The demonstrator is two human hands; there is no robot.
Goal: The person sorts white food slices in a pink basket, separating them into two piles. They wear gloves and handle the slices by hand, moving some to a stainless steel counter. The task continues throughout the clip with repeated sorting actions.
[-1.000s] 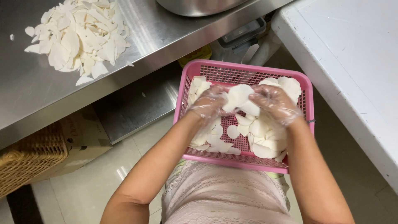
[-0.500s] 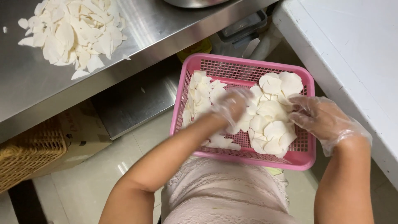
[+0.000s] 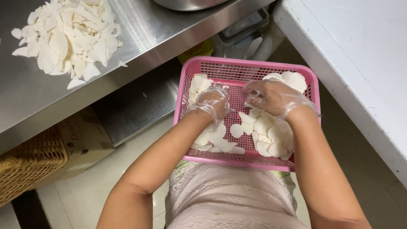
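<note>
A pink plastic basket (image 3: pixel 186 89) rests on my lap and holds thin white slices (image 3: pixel 265 131) in two heaps, left and right. Both hands wear clear plastic gloves and are inside the basket. My left hand (image 3: pixel 211 104) lies knuckles up on the left heap, its fingers curled down into the slices. My right hand (image 3: pixel 273 96) sits over the right heap near the basket's middle, its fingers bent around slices. The fingertips of both hands are hidden among the slices.
A big pile of white slices (image 3: pixel 70 38) lies on the steel table (image 3: pixel 140 25) at upper left. A metal bowl (image 3: pixel 186 3) is at the top edge. A white counter (image 3: pixel 360 59) runs along the right. A wicker basket (image 3: pixel 25 167) and a cardboard box (image 3: pixel 85 138) stand on the floor at left.
My right hand has come back from the basket's right rim into the basket. My left hand has shifted from the middle to the left heap.
</note>
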